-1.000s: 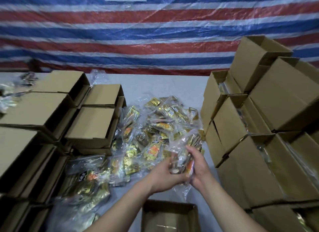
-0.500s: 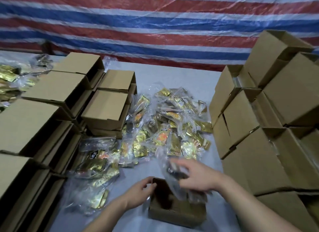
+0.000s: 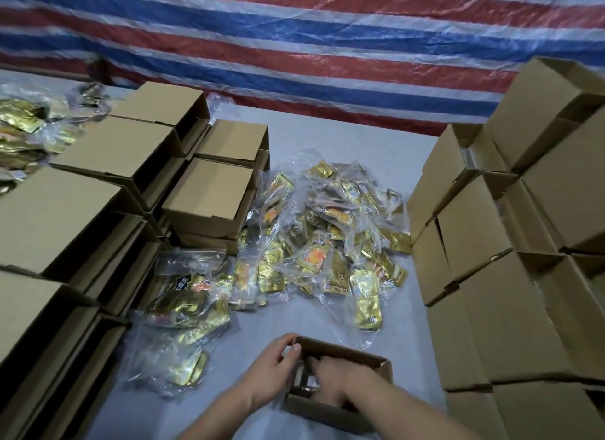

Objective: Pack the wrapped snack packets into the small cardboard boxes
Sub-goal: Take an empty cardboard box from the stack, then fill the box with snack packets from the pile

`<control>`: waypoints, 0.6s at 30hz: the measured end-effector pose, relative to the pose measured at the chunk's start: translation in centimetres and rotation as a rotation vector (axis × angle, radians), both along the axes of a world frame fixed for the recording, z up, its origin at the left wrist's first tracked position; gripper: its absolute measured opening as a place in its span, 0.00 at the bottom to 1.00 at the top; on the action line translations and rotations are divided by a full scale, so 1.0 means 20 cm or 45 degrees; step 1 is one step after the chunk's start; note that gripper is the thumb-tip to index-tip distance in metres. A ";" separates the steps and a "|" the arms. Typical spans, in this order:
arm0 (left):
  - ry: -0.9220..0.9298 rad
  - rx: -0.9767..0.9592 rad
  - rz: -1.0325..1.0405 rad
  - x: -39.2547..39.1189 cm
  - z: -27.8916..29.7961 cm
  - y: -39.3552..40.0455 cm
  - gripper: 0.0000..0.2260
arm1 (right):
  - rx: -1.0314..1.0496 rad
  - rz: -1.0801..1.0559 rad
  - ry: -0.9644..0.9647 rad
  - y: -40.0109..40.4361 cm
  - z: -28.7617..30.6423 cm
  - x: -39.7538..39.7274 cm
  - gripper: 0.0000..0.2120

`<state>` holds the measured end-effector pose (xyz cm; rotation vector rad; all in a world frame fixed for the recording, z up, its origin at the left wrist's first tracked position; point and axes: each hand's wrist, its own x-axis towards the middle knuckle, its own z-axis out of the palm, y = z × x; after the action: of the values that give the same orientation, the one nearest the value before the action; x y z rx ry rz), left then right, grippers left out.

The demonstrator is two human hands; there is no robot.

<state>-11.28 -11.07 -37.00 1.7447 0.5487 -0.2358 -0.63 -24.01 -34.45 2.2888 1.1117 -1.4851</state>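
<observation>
From the head camera, a small open cardboard box (image 3: 340,382) sat on the grey table (image 3: 343,138) close to the person, its mouth facing up. The left hand (image 3: 273,371) gripped the box's left wall, thumb hooked over the rim and fingers curled against the outside, most likely to keep the light box from sliding while it was filled. The right hand (image 3: 330,379) reached down inside the box, fingers pointing toward the left end; whether it held a packet or merely pressed the contents flat could not be told, since the hand covered most of the interior. A glint of clear wrapping (image 3: 309,380) showed beside its fingertips, which suggested a packet was already inside.

The unpacked supply, a loose heap of gold snack packets in clear plastic bags (image 3: 324,243), lay just beyond the box in the middle of the table, within easy reach. Stacks of cardboard boxes (image 3: 108,184) stood along the left side, and a taller stack (image 3: 510,243) rose on the right. More gold packets (image 3: 23,125) lay at the far left. A striped red, white and blue tarpaulin (image 3: 294,40) hung behind.
</observation>
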 end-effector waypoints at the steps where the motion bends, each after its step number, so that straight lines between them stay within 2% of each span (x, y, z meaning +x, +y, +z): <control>1: -0.004 0.026 -0.013 -0.01 -0.02 0.00 0.07 | 0.030 -0.026 -0.004 -0.01 -0.05 -0.01 0.34; 4: -0.007 0.088 -0.018 -0.03 -0.04 0.00 0.07 | 0.171 -0.280 0.073 -0.08 -0.12 -0.03 0.36; 7: -0.025 0.080 0.005 -0.04 -0.06 0.01 0.08 | 0.218 -0.501 0.252 -0.10 -0.10 -0.02 0.37; 9: -0.026 0.081 0.000 -0.04 -0.07 0.01 0.09 | 0.300 -0.496 0.234 -0.09 -0.07 0.01 0.28; 11: -0.015 0.079 -0.008 -0.03 -0.07 0.01 0.09 | 0.400 -0.508 0.115 -0.11 -0.04 0.04 0.10; 13: -0.006 0.083 -0.013 -0.03 -0.07 0.01 0.11 | 0.354 -0.499 0.068 -0.13 -0.01 0.07 0.15; 16: -0.002 0.087 -0.027 -0.02 -0.07 0.01 0.12 | 0.072 -0.386 0.185 -0.12 -0.02 0.04 0.19; 18: 0.027 0.118 -0.045 -0.03 -0.07 0.01 0.13 | -0.037 -0.410 0.223 -0.11 -0.06 0.01 0.21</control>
<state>-11.94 -10.93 -38.47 1.8449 0.5522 -0.2572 -0.50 -26.24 -35.56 2.4446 0.7777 -1.8338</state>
